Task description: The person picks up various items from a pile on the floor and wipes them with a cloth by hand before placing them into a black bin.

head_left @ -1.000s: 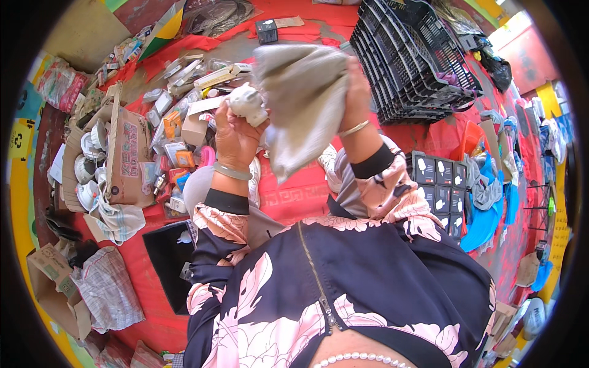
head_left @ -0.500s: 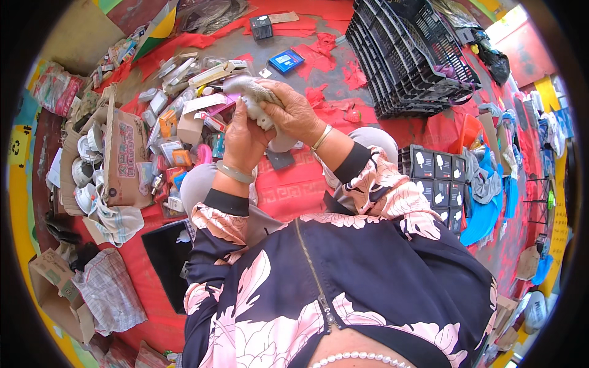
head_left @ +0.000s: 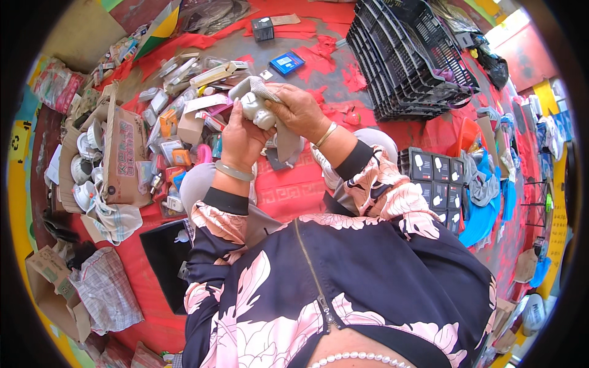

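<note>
A small, rounded white object (head_left: 254,109), like a figurine, is held up in front of me. My left hand (head_left: 239,140) is closed around its near left side, the thumb pointing up along it. From the right, my right hand (head_left: 299,111) grips a grey cloth (head_left: 289,146) and presses it to the object. Part of the cloth drapes over the far side of the object, and the rest hangs below my right hand. The palms and the lower part of the white object are hidden.
Mixed small packages (head_left: 175,126) are heaped beyond my left hand. A cardboard box (head_left: 129,159) with white items stands at the left. Stacked black crates (head_left: 392,67) rise at the far right, and black boxes (head_left: 437,178) sit near my right arm. A blue box (head_left: 286,62) lies ahead.
The white object has turned and shows more of its surface. The cloth has shifted across it, and more of it now hangs below my right hand.
</note>
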`<control>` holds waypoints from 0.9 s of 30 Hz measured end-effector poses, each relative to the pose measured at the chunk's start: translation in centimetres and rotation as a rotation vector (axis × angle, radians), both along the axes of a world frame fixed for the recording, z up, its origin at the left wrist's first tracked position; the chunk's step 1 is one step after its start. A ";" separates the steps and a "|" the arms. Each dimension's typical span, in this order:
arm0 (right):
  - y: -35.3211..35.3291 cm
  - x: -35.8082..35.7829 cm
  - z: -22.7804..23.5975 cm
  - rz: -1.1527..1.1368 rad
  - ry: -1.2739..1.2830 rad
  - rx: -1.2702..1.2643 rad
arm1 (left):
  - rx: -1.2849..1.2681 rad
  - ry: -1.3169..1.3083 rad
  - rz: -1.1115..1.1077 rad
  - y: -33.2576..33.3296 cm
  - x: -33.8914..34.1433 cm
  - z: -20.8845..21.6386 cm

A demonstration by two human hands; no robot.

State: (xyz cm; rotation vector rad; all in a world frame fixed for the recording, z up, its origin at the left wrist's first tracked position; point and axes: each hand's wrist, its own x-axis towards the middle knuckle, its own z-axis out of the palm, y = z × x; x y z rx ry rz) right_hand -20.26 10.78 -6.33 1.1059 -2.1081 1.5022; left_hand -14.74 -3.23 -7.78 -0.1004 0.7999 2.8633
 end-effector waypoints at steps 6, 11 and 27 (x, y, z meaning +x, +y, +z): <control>1.6 -1.4 0.0 0.048 -0.718 -0.371 | -0.162 0.034 0.046 -0.5 0.0 0.0; 3.7 -2.6 2.2 0.154 -0.976 -0.878 | -0.075 -0.113 0.212 -1.2 -0.1 0.3; 0.3 -1.5 -1.4 -0.052 -0.706 -0.376 | -0.596 0.238 0.308 1.3 0.1 0.5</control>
